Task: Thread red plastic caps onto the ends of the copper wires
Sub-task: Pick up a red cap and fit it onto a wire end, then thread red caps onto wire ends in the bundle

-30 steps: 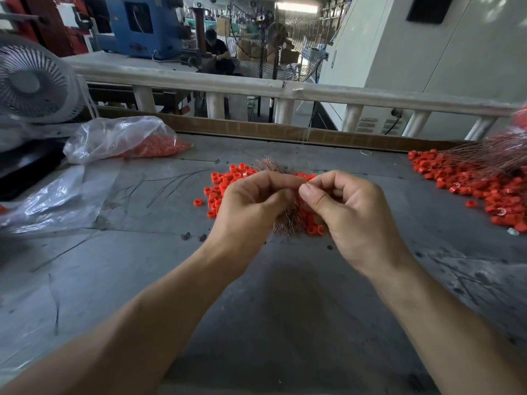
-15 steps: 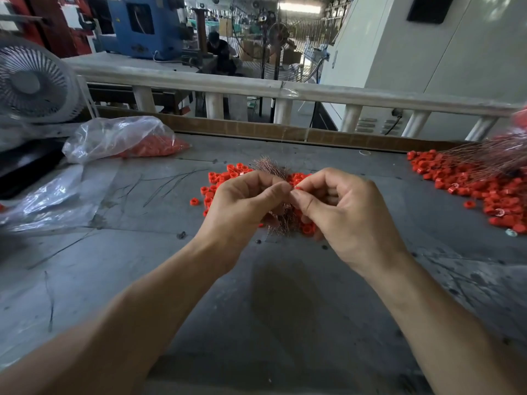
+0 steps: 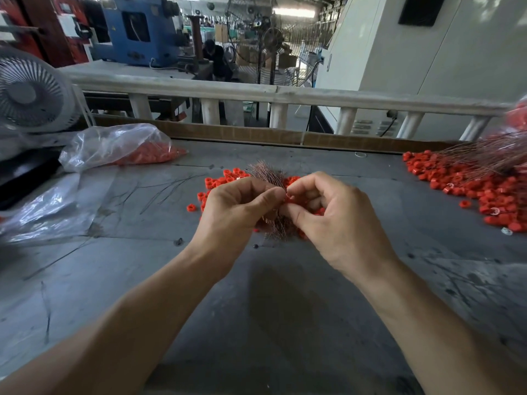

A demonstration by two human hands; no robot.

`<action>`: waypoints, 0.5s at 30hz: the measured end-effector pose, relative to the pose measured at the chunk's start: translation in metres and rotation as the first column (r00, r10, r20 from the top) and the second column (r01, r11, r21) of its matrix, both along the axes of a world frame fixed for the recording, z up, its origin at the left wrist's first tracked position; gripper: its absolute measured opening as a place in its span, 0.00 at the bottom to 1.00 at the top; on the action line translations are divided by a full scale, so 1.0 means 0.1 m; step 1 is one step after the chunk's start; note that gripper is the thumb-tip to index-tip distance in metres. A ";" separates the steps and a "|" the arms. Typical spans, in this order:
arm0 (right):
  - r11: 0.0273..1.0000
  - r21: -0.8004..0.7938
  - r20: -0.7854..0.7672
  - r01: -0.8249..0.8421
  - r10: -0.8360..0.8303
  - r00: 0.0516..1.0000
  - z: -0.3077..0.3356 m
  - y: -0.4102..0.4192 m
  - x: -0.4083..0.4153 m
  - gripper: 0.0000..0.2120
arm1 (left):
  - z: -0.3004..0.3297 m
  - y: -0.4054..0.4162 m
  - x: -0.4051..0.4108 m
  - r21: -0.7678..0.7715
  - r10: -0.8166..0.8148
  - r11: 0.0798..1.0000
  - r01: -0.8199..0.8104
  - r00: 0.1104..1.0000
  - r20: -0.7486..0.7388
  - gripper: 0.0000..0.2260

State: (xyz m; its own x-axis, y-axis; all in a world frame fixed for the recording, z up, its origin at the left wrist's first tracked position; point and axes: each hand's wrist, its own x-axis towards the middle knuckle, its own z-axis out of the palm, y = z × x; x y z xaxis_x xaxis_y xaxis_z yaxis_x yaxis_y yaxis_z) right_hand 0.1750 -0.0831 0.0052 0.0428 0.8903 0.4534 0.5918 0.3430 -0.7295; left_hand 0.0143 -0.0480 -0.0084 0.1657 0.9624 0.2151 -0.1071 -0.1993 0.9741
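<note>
Copper wires [image 3: 268, 178], gathered in a bundle, fan out above and below a person's two bare hands at the centre of the frame. The left hand [image 3: 236, 212] has its fingers curled round the bundle, thumb pressed toward the fingertips of the right hand [image 3: 336, 220], which pinches a small red cap [image 3: 288, 198] where the two hands meet; whether the cap sits on a wire end cannot be told. Beneath and behind the hands a loose heap of red plastic caps [image 3: 222, 181] lies scattered on the grey worktable [image 3: 285, 309]. A larger spread of red caps [image 3: 467, 183] covers the table at the right edge, with a second sheaf of wires [image 3: 484, 155] lying across it. At upper left a clear plastic bag [image 3: 114, 146] holds more red caps, next to a white fan [image 3: 31, 92]. A pale railing [image 3: 285, 95] runs across the frame beyond the table, with a blue machine [image 3: 137, 32] further back.
</note>
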 end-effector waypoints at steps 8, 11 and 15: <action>1.000 0.024 0.143 -0.017 0.013 0.990 0.02 0.01 0.05 0.07 | 0.02 0.01 -0.02 -0.125 0.012 0.992 0.000 0.995 0.099 0.13; 0.999 0.027 0.210 -0.043 0.036 0.977 0.02 0.02 0.08 0.07 | 0.04 0.04 -0.06 -0.150 0.016 0.989 -0.006 0.998 0.063 0.19; 0.998 -0.003 0.228 -0.066 0.065 0.972 0.02 0.03 0.16 0.06 | 0.07 0.10 -0.13 -0.157 0.074 0.985 -0.070 0.997 0.015 0.22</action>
